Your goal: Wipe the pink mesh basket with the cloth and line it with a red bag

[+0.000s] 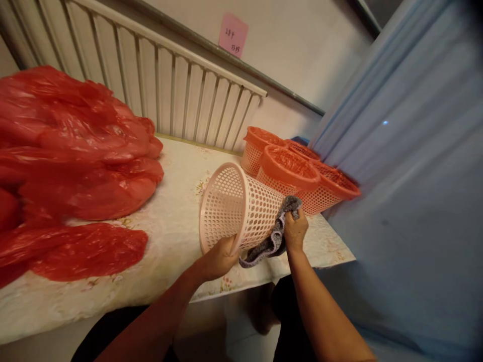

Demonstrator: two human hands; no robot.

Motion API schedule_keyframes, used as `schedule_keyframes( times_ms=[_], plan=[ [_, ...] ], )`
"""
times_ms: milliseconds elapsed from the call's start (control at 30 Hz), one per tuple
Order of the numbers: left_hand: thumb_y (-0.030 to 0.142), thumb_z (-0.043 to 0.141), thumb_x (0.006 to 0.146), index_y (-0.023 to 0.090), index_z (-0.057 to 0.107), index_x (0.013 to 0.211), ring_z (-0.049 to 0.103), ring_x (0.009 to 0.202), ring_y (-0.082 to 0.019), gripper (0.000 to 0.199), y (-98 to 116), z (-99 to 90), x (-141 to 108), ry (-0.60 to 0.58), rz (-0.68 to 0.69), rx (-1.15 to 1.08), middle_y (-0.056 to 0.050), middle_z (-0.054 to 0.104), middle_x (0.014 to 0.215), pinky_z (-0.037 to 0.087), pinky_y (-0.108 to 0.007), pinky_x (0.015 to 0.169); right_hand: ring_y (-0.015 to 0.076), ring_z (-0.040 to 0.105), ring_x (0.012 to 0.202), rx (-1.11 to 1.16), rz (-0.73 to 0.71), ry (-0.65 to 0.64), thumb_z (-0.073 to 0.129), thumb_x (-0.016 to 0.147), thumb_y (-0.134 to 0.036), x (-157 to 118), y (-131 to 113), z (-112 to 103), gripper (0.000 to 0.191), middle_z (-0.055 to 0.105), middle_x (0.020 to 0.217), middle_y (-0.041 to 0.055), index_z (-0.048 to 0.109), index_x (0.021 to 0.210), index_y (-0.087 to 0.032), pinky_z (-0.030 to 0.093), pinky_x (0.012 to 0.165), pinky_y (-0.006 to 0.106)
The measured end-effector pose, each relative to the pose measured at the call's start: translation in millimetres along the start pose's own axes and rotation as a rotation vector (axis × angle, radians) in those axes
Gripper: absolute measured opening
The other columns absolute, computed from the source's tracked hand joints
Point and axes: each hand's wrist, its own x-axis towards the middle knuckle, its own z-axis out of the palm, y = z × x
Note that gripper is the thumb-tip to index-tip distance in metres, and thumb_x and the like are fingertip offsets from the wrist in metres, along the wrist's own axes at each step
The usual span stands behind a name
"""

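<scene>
A pale pink, perforated plastic wastebasket (260,211) lies tilted on its side in front of me, its wide mouth toward the left. My left hand (222,256) grips its rim at the near lower edge, with some fingers hidden inside. At the basket's base end, my right hand (296,229) is closed on a dark grey cloth (277,236) with a light purple edge. The cloth is pressed against the basket's side near the bottom and hangs down along it.
Several similar wastebaskets (289,166) lined with red bags stand close behind, at the right. A heap of red plastic bags (75,151) covers the left of the flowered tablecloth (177,201). A radiator (166,75) runs behind; a blue curtain (407,176) hangs at right.
</scene>
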Motion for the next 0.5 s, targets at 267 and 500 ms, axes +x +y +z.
schedule_keyframes(
  times_ms=[267,500],
  plan=[
    [0.014,0.045,0.087,0.014,0.064,0.117,0.060,0.109,-0.020,0.035,1.3,0.5,3.9,-0.060,0.034,-0.018,-0.006,0.068,0.116,0.041,-0.035,0.105,0.0202,0.054,0.078,0.059,0.097,-0.016,0.049,0.076,-0.028,-76.6,0.5,-6.5,0.019,0.063,0.082,0.0045,0.060,0.089,-0.019,0.041,0.074,0.031],
    [0.010,0.048,0.079,0.013,0.065,0.102,0.062,0.087,-0.018,0.028,-13.2,-2.7,3.2,-0.140,-0.002,0.011,-0.004,0.069,0.097,0.050,-0.030,0.086,0.0202,0.059,0.088,0.248,-0.332,-0.259,0.048,0.081,-0.019,-100.0,-75.1,-6.0,0.024,0.065,0.094,0.0046,0.061,0.101,-0.020,0.045,0.083,0.032]
  ],
)
